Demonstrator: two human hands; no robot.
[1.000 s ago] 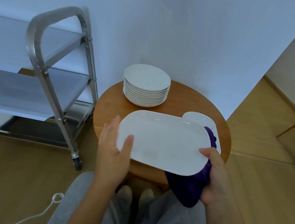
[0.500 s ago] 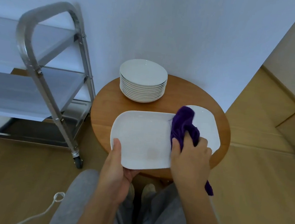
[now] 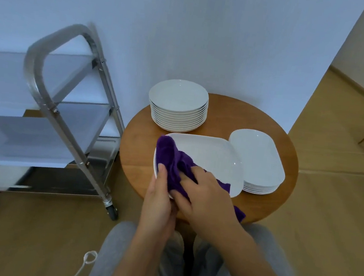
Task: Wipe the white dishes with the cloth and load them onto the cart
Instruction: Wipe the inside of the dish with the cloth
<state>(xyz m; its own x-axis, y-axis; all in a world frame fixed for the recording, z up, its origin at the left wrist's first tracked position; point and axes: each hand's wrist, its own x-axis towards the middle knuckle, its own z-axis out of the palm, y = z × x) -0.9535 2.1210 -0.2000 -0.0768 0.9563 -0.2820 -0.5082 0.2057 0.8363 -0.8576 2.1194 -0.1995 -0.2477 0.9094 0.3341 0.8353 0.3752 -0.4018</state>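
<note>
The platter [image 3: 210, 161] you are wiping is held over the near edge of the round table [image 3: 225, 111], tilted slightly toward you. Half a second ago the cloth [image 3: 174, 166] sat near the platter's right end; it now covers the left end, so one pass has swept right to left across the upper face. One second ago the cloth was bunched under the right edge and both hands only supported the platter. Judged from this, wiping of this platter is under way, not complete: the right half shows bare and glossy, and the underside cannot be seen.

Your right hand [image 3: 206, 197] is closed on the cloth, fingers pressing it flat against the platter. Your left hand [image 3: 160, 201] grips the near left rim, thumb on top against the cloth, fingers hidden beneath.

Just beside the platter's right end stands a stack of oval dishes [image 3: 258, 160]. Behind it, near the wall, stands a taller stack of round plates [image 3: 178, 101]. Both stacks remain on the table, so most of the loading is not yet done.

The cart [image 3: 52, 91] stands to your left, well apart from the table. No white dishes are clearly visible on its shelves; the bottom shelf holds something pale that cannot be identified.

A white cord [image 3: 87, 261] lies on the floor by your left knee.

No brand, label or writing is readable on any item.
</note>
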